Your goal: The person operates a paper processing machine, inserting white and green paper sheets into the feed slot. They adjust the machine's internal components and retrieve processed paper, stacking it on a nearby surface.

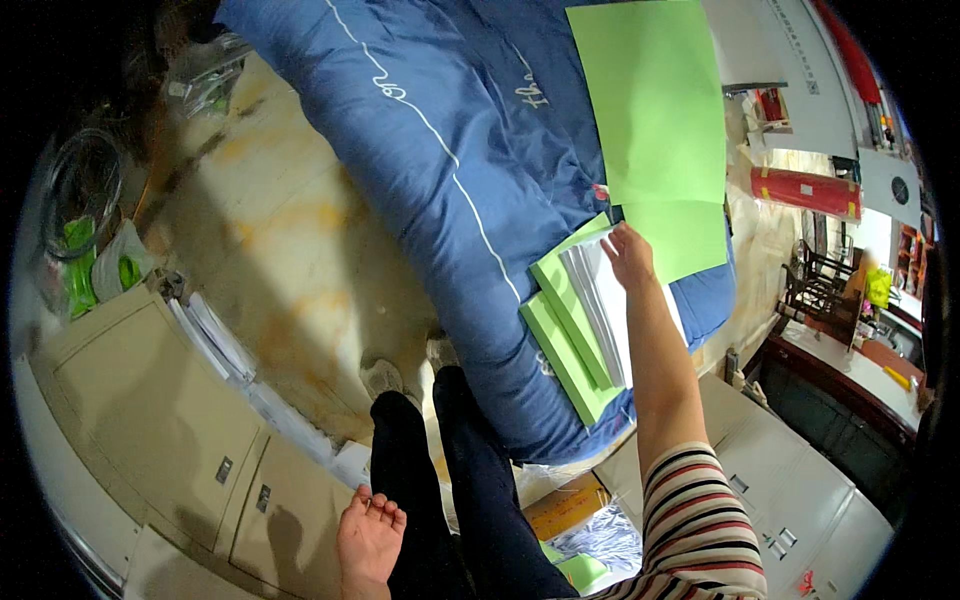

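Observation:
A stack of white paper sheets (611, 310) lies on green card sheets (571, 364), near the right edge of a bed with a blue cover (420, 190). My right hand (630, 258) reaches over the stack, its thumb and bent fingers closed at the far edge of the white sheets. Part of the stack is hidden under my forearm. Just beyond the hand, large light-green sheets (655, 100) are spread over the cover. Low in the view, my left hand (372, 537) hangs palm up beside my leg, fingers loosely curled and apart, holding nothing.
Beige cabinets (150, 410) stand at the left, with papers (215, 340) along their edge. Grey cabinets (770, 460) flank the bed at the lower right. A red roll (806, 193) lies beyond the bed. An open cardboard box (570, 508) sits near my legs.

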{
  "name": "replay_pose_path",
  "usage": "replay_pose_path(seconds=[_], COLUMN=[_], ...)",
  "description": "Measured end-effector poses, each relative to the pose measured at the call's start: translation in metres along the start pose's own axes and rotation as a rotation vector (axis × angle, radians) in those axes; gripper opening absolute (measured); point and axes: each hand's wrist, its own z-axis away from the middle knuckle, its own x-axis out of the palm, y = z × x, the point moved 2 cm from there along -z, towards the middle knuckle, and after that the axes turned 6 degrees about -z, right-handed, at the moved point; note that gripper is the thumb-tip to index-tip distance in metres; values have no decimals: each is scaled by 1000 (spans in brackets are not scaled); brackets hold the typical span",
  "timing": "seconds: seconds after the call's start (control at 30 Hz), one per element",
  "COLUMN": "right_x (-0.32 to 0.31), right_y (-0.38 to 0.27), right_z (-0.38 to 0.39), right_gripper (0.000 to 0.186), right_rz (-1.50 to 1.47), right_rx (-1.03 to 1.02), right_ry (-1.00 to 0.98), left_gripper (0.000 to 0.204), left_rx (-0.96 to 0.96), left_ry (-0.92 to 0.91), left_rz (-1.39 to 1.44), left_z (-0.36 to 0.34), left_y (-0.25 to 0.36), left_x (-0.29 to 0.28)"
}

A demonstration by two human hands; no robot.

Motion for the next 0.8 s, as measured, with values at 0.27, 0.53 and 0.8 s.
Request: replay_pose_path(seconds=[0.27,0.53,0.8], right_x=[50,70,69], right_y=[16,7,26], right_z=[-53,-1,300], right_gripper=[33,53,48], right_rz=[-17,41,486], right_rx=[23,-315,-167], right_ry=[36,-78,-393], left_gripper=[24,32,55], left_rx=[30,125,278], left_ry=[84,-32,-454], left_rz=[-17,-276,-896], left_z=[-47,-56,-85], left_y=[-21,-10,-28], left_x=[-15,16,141])
